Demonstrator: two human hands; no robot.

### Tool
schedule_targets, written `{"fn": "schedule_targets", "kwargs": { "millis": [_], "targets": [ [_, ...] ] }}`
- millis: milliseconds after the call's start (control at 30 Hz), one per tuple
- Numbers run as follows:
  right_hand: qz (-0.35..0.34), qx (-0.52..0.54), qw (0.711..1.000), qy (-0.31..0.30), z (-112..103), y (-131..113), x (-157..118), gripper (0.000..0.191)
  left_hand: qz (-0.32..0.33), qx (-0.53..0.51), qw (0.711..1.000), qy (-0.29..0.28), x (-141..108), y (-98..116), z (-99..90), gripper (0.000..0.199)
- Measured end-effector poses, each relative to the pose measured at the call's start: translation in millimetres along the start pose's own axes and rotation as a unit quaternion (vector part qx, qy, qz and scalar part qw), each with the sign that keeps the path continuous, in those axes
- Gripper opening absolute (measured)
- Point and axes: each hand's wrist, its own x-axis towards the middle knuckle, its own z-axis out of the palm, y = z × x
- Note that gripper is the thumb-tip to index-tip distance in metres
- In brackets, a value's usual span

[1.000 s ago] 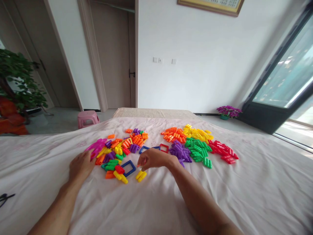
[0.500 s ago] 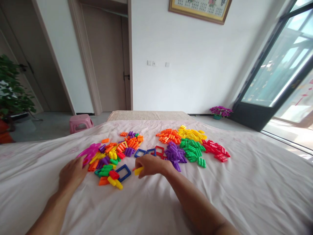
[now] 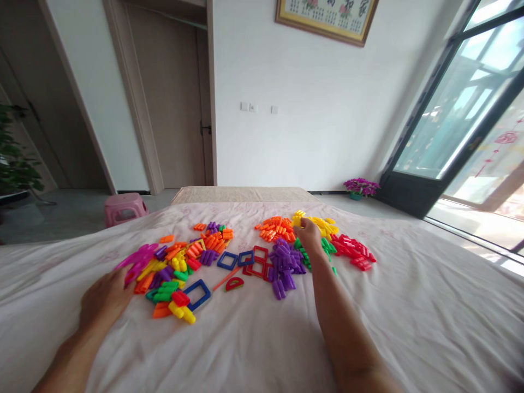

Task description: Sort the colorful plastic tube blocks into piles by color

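My left hand rests at the left edge of a mixed heap, fingers stretched out and touching magenta plastic pieces. Beside it lie orange, purple, green, red and yellow toy blocks, with a yellow block at the near edge. My right hand reaches over the sorted piles, fingertips pinched around a yellow toy block at the left end of the yellow pile. Its wrist partly covers the green pile. Nearby are the orange pile and purple pile.
Red blocks lie at the right. Between the heaps are blue square frames, red square frames and a red half-round piece. A pink cloth covers the surface. A pink stool stands beyond it.
My right hand has moved right and away from me with the yellow block, from the middle to the yellow pile. The half-round piece has come into view. My left hand stays by the magenta pieces.
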Motion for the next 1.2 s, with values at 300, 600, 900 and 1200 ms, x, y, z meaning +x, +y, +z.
{"fn": "schedule_targets", "kwargs": {
  "millis": [300, 600, 900, 1200],
  "targets": [
    [0.027, 0.145, 0.988, 0.052, 15, 6, 4, 0.053, 0.001, -0.015, 1.0, 0.013, 1, -2, 3.9, 0.046],
    [-0.229, 0.135, 0.929, -0.257, 53, -101, -87, 0.027, 0.0, -0.02, 1.0, 0.014, -9, 11, -17.2, 0.049],
    [-0.486, 0.065, 0.794, -0.36, 67, -155, -193, 0.046, -0.001, -0.034, 0.999, 0.034, -7, 9, -11.7, 0.049],
    [-0.528, 0.05, 0.76, -0.375, 86, -150, -208, 0.028, 0.006, -0.039, 0.998, 0.044, -8, 8, -10.6, 0.048]
  ]
}}
